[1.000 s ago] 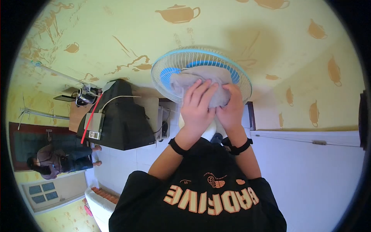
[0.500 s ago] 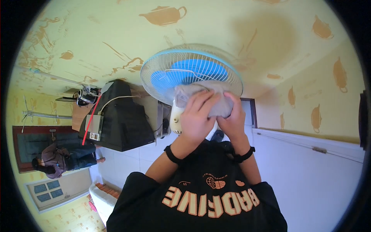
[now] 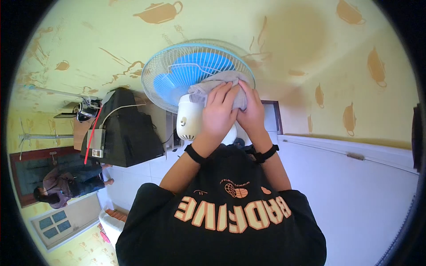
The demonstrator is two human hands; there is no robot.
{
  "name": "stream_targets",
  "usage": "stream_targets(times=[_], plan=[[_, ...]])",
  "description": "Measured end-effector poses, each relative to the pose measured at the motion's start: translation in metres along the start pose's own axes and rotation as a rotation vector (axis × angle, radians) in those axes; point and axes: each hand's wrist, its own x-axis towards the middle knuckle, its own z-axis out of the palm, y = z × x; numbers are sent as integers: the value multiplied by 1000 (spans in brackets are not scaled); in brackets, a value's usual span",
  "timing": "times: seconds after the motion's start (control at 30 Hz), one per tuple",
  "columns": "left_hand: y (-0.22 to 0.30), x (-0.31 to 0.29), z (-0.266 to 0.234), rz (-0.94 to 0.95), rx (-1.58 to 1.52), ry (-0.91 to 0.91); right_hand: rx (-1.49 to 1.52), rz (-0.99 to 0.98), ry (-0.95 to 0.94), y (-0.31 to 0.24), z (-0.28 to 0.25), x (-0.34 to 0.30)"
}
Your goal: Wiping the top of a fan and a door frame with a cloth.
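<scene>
A standing electric fan [image 3: 165,66] with blue blades and a round wire guard edged in light blue is in front of me, its white motor housing [image 3: 188,119] toward me. Bunched against the right part of the guard's back is a grey cloth [image 3: 222,79]. My left hand [image 3: 217,111] is pressed on the cloth beside the motor housing, its fingers together and curled over the fabric. Further right, my right hand [image 3: 252,105] grips the cloth's right edge near the guard's rim. The folds hide part of the guard, and the fingertips are partly covered.
Left of the fan, a bulky black television [image 3: 126,137] carries a small grey box [image 3: 95,144] and a red stick [image 3: 92,137]. A person [image 3: 66,186] is at far left by a dark door. Patterned wall [image 3: 301,40] stands close behind the fan.
The whole view has shifted, so the fan appears further left and higher. Both hands and the cloth have moved right and up along the guard, uncovering more of the motor housing.
</scene>
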Motion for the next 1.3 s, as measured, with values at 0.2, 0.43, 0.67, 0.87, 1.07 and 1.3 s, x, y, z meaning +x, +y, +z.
stream_targets(times=[0.2,0.43,0.67,0.87,1.07,1.3], plan=[[-28,-38,48,-71,33,-178,35,209,-163,53,21,-47],[-21,-42,39,-128,-15,-283,54,305,-262,54,8,-58],[26,9,-61,-33,-102,-73,174,4,-45,-48,-38,11],[-16,32,-112,124,49,259,46,-126,-88,-105,10,57],[-97,18,-81,-176,-194,180,-247,-144,-153,-86,75,63],[-136,0,-92,-189,-280,-65,-266,-15,-295,-81,89,40]])
